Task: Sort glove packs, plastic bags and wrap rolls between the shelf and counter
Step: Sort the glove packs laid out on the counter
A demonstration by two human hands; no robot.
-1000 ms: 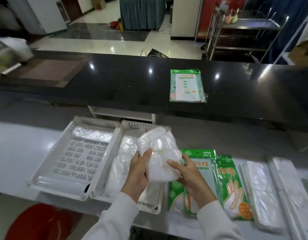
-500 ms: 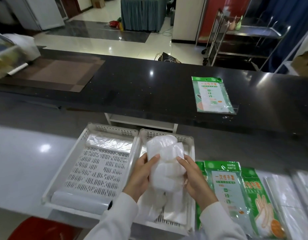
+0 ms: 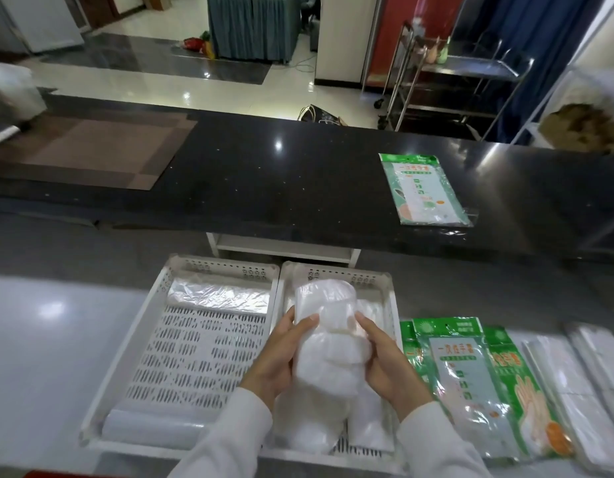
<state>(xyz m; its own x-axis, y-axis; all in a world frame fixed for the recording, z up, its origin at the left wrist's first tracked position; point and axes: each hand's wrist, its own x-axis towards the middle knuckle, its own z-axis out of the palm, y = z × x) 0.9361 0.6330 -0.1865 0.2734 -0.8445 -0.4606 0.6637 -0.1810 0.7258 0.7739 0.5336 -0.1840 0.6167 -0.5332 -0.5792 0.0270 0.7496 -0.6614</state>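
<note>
Black polished stone forms the raised desk (image 3: pixel 264 181) across the middle of the view, with a lower pale shelf (image 3: pixel 50 339) in front of it.

Over the right-hand white tray (image 3: pixel 392 298) on that shelf, a bundle of white plastic bags (image 3: pixel 328 339) is held upright between both hands. The left hand (image 3: pixel 278 360) grips its left side, thumb curled over the front, and the right hand (image 3: pixel 385 367) cups its right side with fingers wrapped behind. More folded white bags (image 3: pixel 369 426) lie flat in the tray beneath the bundle.

Touching that tray on its left is a second perforated white tray (image 3: pixel 198 353), which holds a clear wrap roll (image 3: pixel 219 296) along its far end and another wrap roll (image 3: pixel 150 431) along its near end.

Just right of the trays, green glove packs (image 3: pixel 460 381) lie overlapping on the shelf, and beyond them flat stacks of clear bags (image 3: pixel 581 391) reach the right edge.

Up on the black desk, well apart from the hands, one green glove pack (image 3: pixel 421 189) lies flat toward the right, and a brown mat (image 3: pixel 92 150) lies at the left.
</note>
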